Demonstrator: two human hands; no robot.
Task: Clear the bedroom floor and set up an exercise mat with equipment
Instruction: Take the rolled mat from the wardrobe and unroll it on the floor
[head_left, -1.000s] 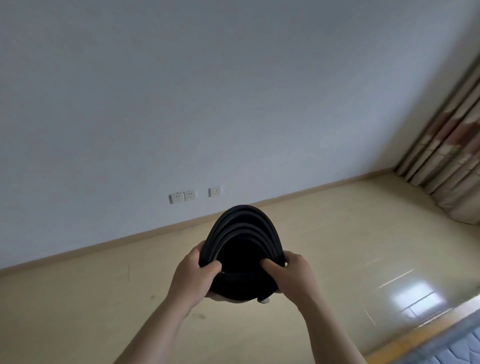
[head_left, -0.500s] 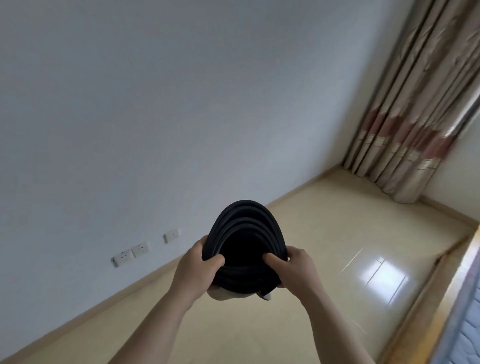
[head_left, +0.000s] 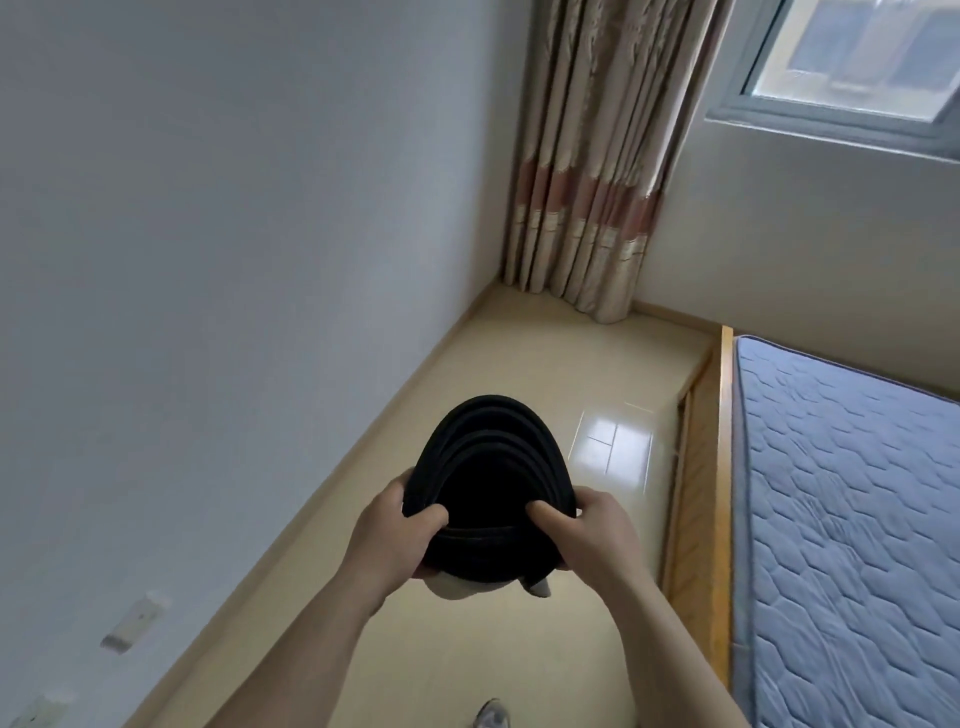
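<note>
Both hands (head_left: 395, 535) (head_left: 592, 535) still grip rolled mat (head_left: 488, 447); bed (head_left: 841, 493) appears.

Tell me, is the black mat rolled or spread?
Rolled: the black mat shows coiled layers at its end; left hand and right hand grip it.

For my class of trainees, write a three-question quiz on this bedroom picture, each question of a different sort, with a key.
1. True or false: both the left hand and the right hand grip the rolled black exercise mat.
2. On which side of the mat does the blue quilted mattress lie? A) the person's left B) the person's right C) directly under it
3. Fill in: the striped beige curtain hangs in the room's ____, beside the window.
Key: 1 true; 2 B; 3 corner.
</note>
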